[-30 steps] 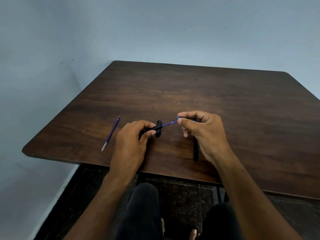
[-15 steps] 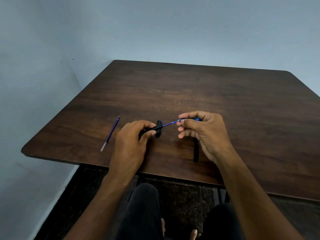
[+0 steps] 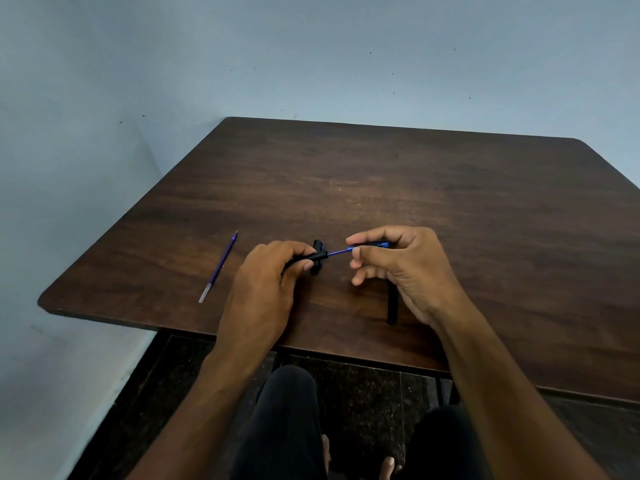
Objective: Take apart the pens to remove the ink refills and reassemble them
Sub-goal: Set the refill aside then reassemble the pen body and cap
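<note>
Left hand (image 3: 266,275): curled round a black pen barrel (image 3: 311,258), thumb pressed along its side; the barrel's open end points right, toward the other hand.
Right hand (image 3: 398,268): thumb and forefinger pinch the blue ink refill (image 3: 341,251) near its far end, the lower fingers loosely spread and holding nothing.
Blue ink refill: a thin blue rod running between the two hands, its left end inside the barrel's mouth, its right end hidden in the right hand's pinch; it is held just above the worktop (image 3: 450,209).
Black pen part (image 3: 317,244): a short dark piece lying on the worktop just behind the barrel's end; what part it is cannot be told.
Second black barrel (image 3: 392,306): lies on the worktop under the right hand, pointing toward the near edge, its upper end hidden by the palm.
Loose refill (image 3: 218,268): a purple-blue rod with a pale end, lying on the worktop well left of the left hand, slanted, apart from everything else.
Worktop: dark brown wood, set against a pale blue wall (image 3: 311,57).
Person: seated, dark trousers (image 3: 284,427) showing below the worktop's near edge.
</note>
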Demonstrator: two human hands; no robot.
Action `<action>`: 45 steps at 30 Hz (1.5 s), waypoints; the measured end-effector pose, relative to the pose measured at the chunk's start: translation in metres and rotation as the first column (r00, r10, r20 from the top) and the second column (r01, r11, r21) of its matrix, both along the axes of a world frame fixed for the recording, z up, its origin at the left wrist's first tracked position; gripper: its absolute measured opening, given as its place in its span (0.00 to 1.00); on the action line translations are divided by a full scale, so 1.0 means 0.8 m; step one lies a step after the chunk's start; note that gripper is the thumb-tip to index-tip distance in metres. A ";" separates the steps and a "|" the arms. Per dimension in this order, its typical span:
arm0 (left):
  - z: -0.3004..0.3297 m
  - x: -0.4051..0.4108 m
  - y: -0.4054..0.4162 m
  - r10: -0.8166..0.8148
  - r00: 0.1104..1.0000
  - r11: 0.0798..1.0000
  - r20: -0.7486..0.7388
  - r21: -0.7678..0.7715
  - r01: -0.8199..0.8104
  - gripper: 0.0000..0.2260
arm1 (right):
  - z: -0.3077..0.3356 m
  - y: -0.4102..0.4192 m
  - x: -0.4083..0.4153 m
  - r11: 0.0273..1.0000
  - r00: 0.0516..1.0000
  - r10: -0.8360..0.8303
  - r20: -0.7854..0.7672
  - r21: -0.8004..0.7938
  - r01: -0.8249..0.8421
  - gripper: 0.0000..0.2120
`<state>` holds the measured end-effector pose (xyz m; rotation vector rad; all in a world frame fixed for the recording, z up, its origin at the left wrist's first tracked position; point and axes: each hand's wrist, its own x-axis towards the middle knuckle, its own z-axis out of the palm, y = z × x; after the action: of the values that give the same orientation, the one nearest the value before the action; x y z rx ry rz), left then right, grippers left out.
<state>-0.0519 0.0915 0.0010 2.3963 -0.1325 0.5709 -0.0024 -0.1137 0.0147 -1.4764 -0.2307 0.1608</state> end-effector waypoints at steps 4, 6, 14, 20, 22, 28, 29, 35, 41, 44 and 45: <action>0.001 -0.001 -0.004 -0.049 0.999 0.998 -0.004 0.030 0.049 0.07 | -0.003 0.006 -0.003 0.997 0.999 0.029 0.046 -0.074 -0.026 0.08; 0.002 -0.002 -0.005 -0.064 0.998 0.997 -0.002 0.031 0.064 0.07 | -0.003 0.010 -0.004 0.994 0.997 0.051 0.060 -0.096 -0.045 0.10; 0.001 -0.001 -0.005 -0.065 0.998 0.998 0.009 0.028 0.064 0.06 | -0.002 0.006 -0.003 0.987 0.995 0.049 0.088 -0.154 -0.035 0.08; -0.003 -0.001 -0.003 -0.048 0.999 0.998 0.016 0.035 0.047 0.07 | -0.002 0.011 -0.006 0.969 0.987 0.041 0.158 -0.245 -0.001 0.06; -0.003 0.000 -0.003 -0.042 0.999 0.999 0.022 0.030 0.041 0.08 | -0.002 0.011 -0.007 0.964 0.985 0.042 0.166 -0.265 0.004 0.06; -0.004 -0.001 -0.003 -0.037 0.998 0.999 0.049 0.009 0.037 0.08 | 0.000 0.013 -0.007 0.970 0.988 0.025 0.153 -0.241 0.013 0.09; -0.004 -0.001 -0.003 -0.033 0.998 0.999 0.054 0.006 0.033 0.08 | -0.001 0.013 -0.006 0.972 0.988 0.024 0.153 -0.233 0.012 0.10; -0.004 0.000 -0.001 -0.009 0.997 0.999 0.080 -0.043 0.013 0.09 | 0.002 0.007 -0.009 0.986 0.988 0.063 0.141 -0.159 -0.040 0.20; -0.006 0.000 0.000 -0.021 0.998 0.999 0.056 -0.039 0.023 0.09 | 0.001 0.007 -0.007 0.990 0.991 0.026 0.130 -0.137 -0.008 0.08; -0.007 0.000 0.000 -0.017 0.997 0.998 0.070 -0.051 0.020 0.09 | 0.001 0.010 -0.007 0.990 0.990 -0.008 0.142 -0.141 0.028 0.10; -0.007 0.000 -0.001 -0.013 0.997 0.998 0.073 -0.056 0.017 0.09 | 0.001 0.011 -0.006 0.987 0.988 -0.024 0.154 -0.154 0.048 0.11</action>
<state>-0.0520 0.0911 -0.0048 2.3194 -0.1634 0.6463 -0.0076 -0.1046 0.0153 -1.6507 -0.3202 0.0378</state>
